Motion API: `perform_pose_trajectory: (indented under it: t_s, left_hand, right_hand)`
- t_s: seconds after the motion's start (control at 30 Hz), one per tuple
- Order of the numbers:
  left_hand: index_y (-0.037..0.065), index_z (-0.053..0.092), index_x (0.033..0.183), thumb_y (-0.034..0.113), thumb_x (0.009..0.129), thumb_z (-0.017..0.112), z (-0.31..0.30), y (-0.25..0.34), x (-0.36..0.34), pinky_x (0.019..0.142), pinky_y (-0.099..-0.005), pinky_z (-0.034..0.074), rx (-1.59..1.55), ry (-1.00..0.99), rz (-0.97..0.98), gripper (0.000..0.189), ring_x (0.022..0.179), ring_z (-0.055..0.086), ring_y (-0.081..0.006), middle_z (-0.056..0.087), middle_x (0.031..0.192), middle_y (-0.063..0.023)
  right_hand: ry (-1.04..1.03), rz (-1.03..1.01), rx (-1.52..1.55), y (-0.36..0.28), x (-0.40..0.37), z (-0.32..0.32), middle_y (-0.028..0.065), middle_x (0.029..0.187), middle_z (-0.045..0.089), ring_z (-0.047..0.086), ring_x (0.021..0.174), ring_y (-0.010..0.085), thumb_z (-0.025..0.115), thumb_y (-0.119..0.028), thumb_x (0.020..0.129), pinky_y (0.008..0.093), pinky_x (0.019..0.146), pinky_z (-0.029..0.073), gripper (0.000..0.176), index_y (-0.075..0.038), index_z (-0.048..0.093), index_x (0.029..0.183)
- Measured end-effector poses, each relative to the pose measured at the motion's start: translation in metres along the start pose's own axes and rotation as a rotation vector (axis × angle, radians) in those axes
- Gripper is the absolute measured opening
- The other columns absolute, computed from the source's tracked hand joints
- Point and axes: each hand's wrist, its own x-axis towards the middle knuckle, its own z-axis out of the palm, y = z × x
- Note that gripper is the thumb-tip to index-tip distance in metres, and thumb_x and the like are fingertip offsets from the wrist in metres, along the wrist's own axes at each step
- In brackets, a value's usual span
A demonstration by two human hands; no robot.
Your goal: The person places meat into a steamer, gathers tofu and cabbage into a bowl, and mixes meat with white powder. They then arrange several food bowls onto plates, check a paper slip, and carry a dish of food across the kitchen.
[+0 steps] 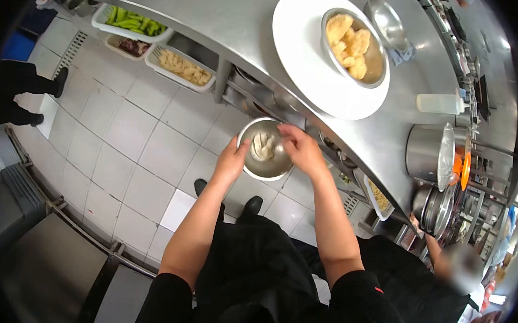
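Note:
Above the tiled floor, my left hand (233, 158) grips the left rim of a steel bowl (278, 164), thumb over the edge. Pale, whitish pieces (263, 147) lie in the bottom of this bowl. At its upper right rim is my right hand (297, 145), its fingers bent and drawn together over the edge; whether something small is between them cannot be made out. On the steel counter beyond, a large white plate (296, 56) carries a second steel bowl (374, 64) with golden fried pieces (346, 43).
Under the counter are tubs of green peppers (133, 21) and pale pieces (184, 69). A squeeze bottle (440, 103) and a large pot (425, 152) stand at right. Co-workers are at lower right (407, 280) and far left (24, 88).

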Motion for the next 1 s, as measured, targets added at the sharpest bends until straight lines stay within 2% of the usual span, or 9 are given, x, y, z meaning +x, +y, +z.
perform_pose_trajectory:
  t_s: [0.2,0.23,0.3,0.47,0.5,0.73,0.87,0.93,1.0]
  left_hand:
    - [-0.001,0.051,0.119,0.041,0.093,0.043,-0.044,0.059,-0.073,0.093,-0.0404,0.041,0.146,-0.041,0.056,0.049,0.109,0.054,-0.0380,0.060,0.111,-0.0244]
    - [-0.001,0.051,0.119,0.040,0.093,0.044,-0.052,0.072,-0.088,0.092,-0.0399,0.041,0.188,-0.020,0.070,0.049,0.108,0.055,-0.0374,0.060,0.110,-0.0243]
    - [0.000,0.054,0.116,0.038,0.093,0.045,-0.070,0.084,-0.104,0.090,-0.0385,0.043,0.144,-0.102,0.008,0.046,0.105,0.057,-0.0352,0.061,0.108,-0.0229]
    - [-0.001,0.055,0.111,0.028,0.093,0.047,-0.102,0.151,-0.131,0.083,-0.0327,0.045,-0.001,-0.069,0.060,0.035,0.092,0.059,-0.0208,0.064,0.100,-0.0135]
    - [-0.001,0.055,0.113,0.024,0.092,0.048,-0.108,0.172,-0.133,0.082,-0.0301,0.044,-0.064,-0.049,0.047,0.032,0.089,0.057,-0.0162,0.063,0.098,-0.0108]
    - [-0.002,0.055,0.111,0.021,0.089,0.051,-0.178,0.239,-0.057,0.077,-0.0300,0.045,0.035,0.329,0.264,0.031,0.086,0.057,-0.0172,0.063,0.095,-0.0115]
    - [-0.001,0.056,0.110,0.025,0.087,0.052,-0.234,0.255,0.013,0.065,-0.0303,0.049,0.177,0.488,0.261,0.034,0.075,0.062,-0.0201,0.064,0.085,-0.0113]
    - [0.002,0.058,0.104,0.024,0.087,0.051,-0.238,0.286,0.021,0.045,-0.0290,0.047,0.098,0.459,0.184,0.028,0.060,0.059,-0.0165,0.062,0.075,-0.0085]
    - [0.003,0.058,0.101,0.023,0.087,0.052,-0.246,0.288,0.042,0.038,-0.0279,0.043,0.087,0.437,0.187,0.026,0.054,0.057,-0.0149,0.060,0.071,-0.0073]
  right_hand:
    - [0.188,-0.219,-0.080,-0.059,-0.081,-0.037,0.0134,0.091,0.065,0.063,0.080,0.0243,0.055,-0.013,0.086,0.0324,0.071,0.049,0.021,-0.006,0.061,0.105]
    - [0.182,-0.151,-0.077,-0.070,-0.095,-0.043,0.0125,0.091,0.065,0.063,0.079,0.0239,0.055,-0.013,0.086,0.0320,0.070,0.049,0.020,-0.006,0.062,0.104]
    - [0.192,-0.143,-0.015,-0.068,-0.114,-0.049,0.0061,0.082,0.063,0.062,0.070,0.0129,0.053,-0.009,0.086,0.0268,0.067,0.050,0.018,-0.001,0.062,0.100]
    - [0.193,0.053,0.339,-0.084,-0.127,-0.062,0.0063,0.081,0.066,0.061,0.068,0.0121,0.052,-0.011,0.088,0.0257,0.064,0.050,0.019,-0.001,0.062,0.101]
    - [0.196,0.050,0.378,-0.090,-0.124,-0.066,0.0048,0.080,0.066,0.060,0.068,0.0105,0.053,-0.011,0.089,0.0249,0.063,0.049,0.018,-0.001,0.063,0.101]
    - [0.206,-0.156,0.531,-0.122,-0.061,-0.092,0.0061,0.082,0.065,0.061,0.070,0.0115,0.054,-0.011,0.089,0.0258,0.064,0.049,0.017,-0.002,0.063,0.100]
    - [0.320,-0.538,0.050,-0.190,0.008,-0.110,0.0117,0.083,0.060,0.059,0.077,0.0283,0.059,-0.004,0.079,0.0348,0.069,0.047,0.017,-0.003,0.064,0.095]
    - [0.419,-0.711,-0.154,-0.211,0.058,-0.107,0.0117,0.086,0.059,0.056,0.086,0.0300,0.061,-0.007,0.076,0.0384,0.074,0.046,0.019,-0.004,0.064,0.095]
    - [0.440,-0.722,-0.338,-0.226,0.106,-0.100,0.0103,0.088,0.058,0.054,0.092,0.0287,0.063,-0.013,0.076,0.0399,0.077,0.044,0.021,-0.006,0.064,0.096]
